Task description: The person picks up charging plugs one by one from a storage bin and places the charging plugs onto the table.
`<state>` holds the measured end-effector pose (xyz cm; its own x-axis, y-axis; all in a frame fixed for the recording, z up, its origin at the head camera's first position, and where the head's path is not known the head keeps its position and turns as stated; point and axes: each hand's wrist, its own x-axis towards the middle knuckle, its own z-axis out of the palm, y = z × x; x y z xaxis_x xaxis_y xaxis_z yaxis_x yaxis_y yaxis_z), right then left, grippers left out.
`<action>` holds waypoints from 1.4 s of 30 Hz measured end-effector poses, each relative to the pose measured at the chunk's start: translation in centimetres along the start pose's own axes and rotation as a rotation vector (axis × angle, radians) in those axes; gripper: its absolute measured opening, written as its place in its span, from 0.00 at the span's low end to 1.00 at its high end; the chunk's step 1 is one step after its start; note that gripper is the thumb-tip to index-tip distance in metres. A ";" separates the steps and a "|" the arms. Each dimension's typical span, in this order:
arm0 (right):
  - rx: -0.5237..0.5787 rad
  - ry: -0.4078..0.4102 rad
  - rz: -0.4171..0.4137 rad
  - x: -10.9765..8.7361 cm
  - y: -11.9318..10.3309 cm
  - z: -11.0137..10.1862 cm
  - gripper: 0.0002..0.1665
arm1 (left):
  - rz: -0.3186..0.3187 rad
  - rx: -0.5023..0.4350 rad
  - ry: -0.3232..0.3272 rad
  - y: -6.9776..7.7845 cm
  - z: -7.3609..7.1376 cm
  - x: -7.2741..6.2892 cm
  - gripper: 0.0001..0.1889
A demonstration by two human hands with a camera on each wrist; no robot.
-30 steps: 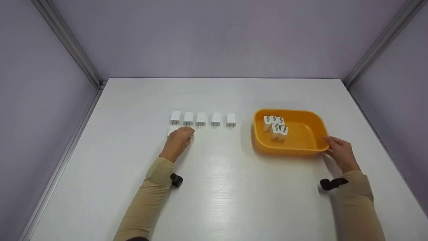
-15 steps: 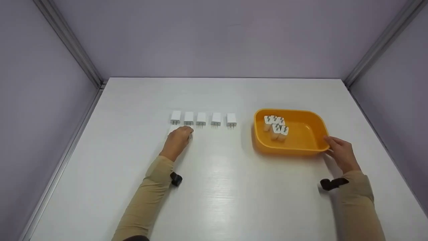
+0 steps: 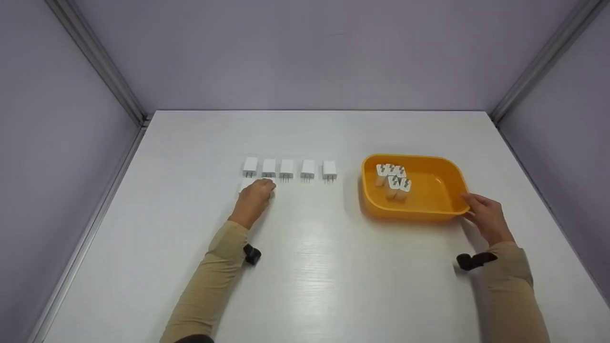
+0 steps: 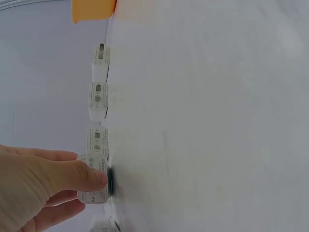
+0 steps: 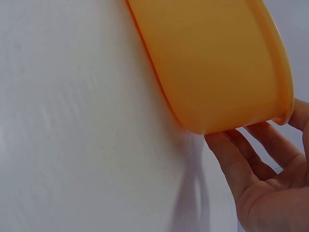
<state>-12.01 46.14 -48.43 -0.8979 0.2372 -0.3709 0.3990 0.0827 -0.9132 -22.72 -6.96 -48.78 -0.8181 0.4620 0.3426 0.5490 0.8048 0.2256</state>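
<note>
My left hand [image 3: 252, 202] pinches a white charger plug [image 4: 94, 195] between thumb and fingers, low over the table. In the head view that hand mostly hides the plug. Just left of it lies another white charger [image 3: 246, 183], partly covered. Behind them, several white chargers [image 3: 308, 168] form a row with prongs facing me. Over on the right, my right hand [image 3: 488, 219] grips the near right corner of a yellow plastic tub [image 3: 414, 216], thumb at the rim and fingers against the outer wall. Several chargers [image 3: 393, 182] stand prongs-up in the tub's left part.
The white table [image 3: 305, 267] ends at a pale back wall [image 3: 305, 57], with side walls left and right. Bare tabletop lies between the charger row and the tub. A small black wrist camera [image 3: 252, 255] sits at the left cuff, another [image 3: 469, 262] at the right.
My left hand makes only a tiny shift at the front of the charger row, still holding the plug. The right hand, the tub and the other chargers stay where they were.
</note>
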 end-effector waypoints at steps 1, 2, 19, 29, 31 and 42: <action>-0.016 0.003 0.002 0.1 0.0 0.0 0.51 | 0.002 0.004 0.000 0.0 0.0 0.0 0.10; -0.027 0.007 0.004 0.1 0.0 0.0 0.51 | 0.003 0.008 0.000 0.0 0.1 0.0 0.10; 0.047 0.005 -0.040 -0.1 0.0 0.2 0.52 | -0.011 -0.008 -0.026 1.0 -0.8 -0.2 0.12; -0.012 0.020 0.000 0.2 -0.1 0.2 0.53 | -0.020 -0.089 -0.088 2.2 -0.7 0.3 0.15; -0.015 0.017 0.002 0.2 -0.1 0.2 0.53 | -0.022 -0.101 -0.096 2.5 -0.7 0.4 0.15; 0.027 0.013 -0.005 0.0 -0.1 0.0 0.53 | 0.031 -0.121 -0.087 3.6 -0.5 0.6 0.13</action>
<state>-12.11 46.12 -48.33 -0.8974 0.2494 -0.3640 0.3890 0.0581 -0.9194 -21.20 -4.00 -47.26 -0.8091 0.5211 0.2717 0.5868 0.7413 0.3257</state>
